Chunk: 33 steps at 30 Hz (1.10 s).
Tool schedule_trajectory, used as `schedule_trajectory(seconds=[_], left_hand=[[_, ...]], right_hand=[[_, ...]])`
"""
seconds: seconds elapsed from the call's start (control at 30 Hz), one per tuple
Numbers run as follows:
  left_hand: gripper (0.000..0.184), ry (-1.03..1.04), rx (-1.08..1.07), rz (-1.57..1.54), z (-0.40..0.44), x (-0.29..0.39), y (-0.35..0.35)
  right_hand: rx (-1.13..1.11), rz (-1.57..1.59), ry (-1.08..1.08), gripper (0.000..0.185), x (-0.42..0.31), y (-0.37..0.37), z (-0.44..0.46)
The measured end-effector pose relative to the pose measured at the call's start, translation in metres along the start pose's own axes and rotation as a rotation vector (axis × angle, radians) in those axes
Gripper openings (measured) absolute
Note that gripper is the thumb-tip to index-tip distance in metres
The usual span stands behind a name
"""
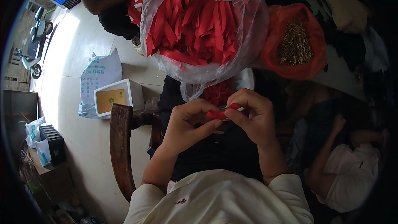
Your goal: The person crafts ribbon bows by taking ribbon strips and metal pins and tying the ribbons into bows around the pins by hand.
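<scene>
In front of my chest, both hands pinch a short piece of red ribbon (215, 115) that looks folded or bunched between them. My left hand (185, 120) is closed on its left part with thumb and fingertips. My right hand (256, 116) grips the right end, its fingers curled and partly covering it. Just beyond my hands lies a heap of red ribbon pieces (219, 92) beside a white container (245, 79). Farther out stands a clear plastic bag (255, 25) full of red ribbon strips (195, 25). To its right, a red plastic bag (271, 60) holds thin gold-coloured ties (295, 43).
A wooden chair arm (120, 145) curves along my left. Beyond it, a white foam box (139, 95) rests by a printed white sack (99, 72) on the tiled floor. One person's arm (114, 1) shows at upper left; another person (350, 170) sits at right.
</scene>
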<state>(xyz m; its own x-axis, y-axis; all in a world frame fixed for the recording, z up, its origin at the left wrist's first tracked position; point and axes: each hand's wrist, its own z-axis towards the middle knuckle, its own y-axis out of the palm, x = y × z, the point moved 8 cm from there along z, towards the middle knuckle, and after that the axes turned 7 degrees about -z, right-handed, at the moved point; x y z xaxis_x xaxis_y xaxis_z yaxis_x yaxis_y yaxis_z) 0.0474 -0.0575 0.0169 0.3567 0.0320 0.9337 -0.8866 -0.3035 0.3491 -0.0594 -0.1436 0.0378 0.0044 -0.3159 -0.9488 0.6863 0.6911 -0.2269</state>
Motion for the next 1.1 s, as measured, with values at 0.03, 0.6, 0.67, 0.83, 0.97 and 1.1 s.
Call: schedule_trajectory(seconds=[0.03, 0.6, 0.67, 0.83, 0.97, 1.1], left_hand=[[0.013, 0.024, 0.000, 0.001, 0.000, 0.001, 0.001], [0.010, 0.160, -0.177, 0.110, -0.005, 0.008, -0.002], [0.009, 0.164, -0.197, 0.099, -0.004, 0.011, -0.002], [0.010, 0.019, -0.157, 0.069, -0.004, 0.007, -0.015], [0.016, 0.153, -0.108, 0.397, 0.001, 0.031, -0.036], [0.017, 0.100, 0.056, 0.297, -0.004, 0.030, -0.084]], right_hand=[[0.011, 0.085, 0.078, 0.016, 0.005, 0.001, -0.002], [-0.224, 0.371, 0.223, 0.013, 0.008, 0.014, -0.012], [-0.269, 0.331, 0.306, 0.014, 0.012, 0.012, -0.013], [-0.279, 0.132, 0.216, 0.015, 0.005, 0.019, 0.011], [-0.354, -0.097, 0.028, 0.013, -0.016, 0.045, 0.040], [-0.260, -0.305, -0.236, 0.020, -0.043, 0.073, 0.062]])
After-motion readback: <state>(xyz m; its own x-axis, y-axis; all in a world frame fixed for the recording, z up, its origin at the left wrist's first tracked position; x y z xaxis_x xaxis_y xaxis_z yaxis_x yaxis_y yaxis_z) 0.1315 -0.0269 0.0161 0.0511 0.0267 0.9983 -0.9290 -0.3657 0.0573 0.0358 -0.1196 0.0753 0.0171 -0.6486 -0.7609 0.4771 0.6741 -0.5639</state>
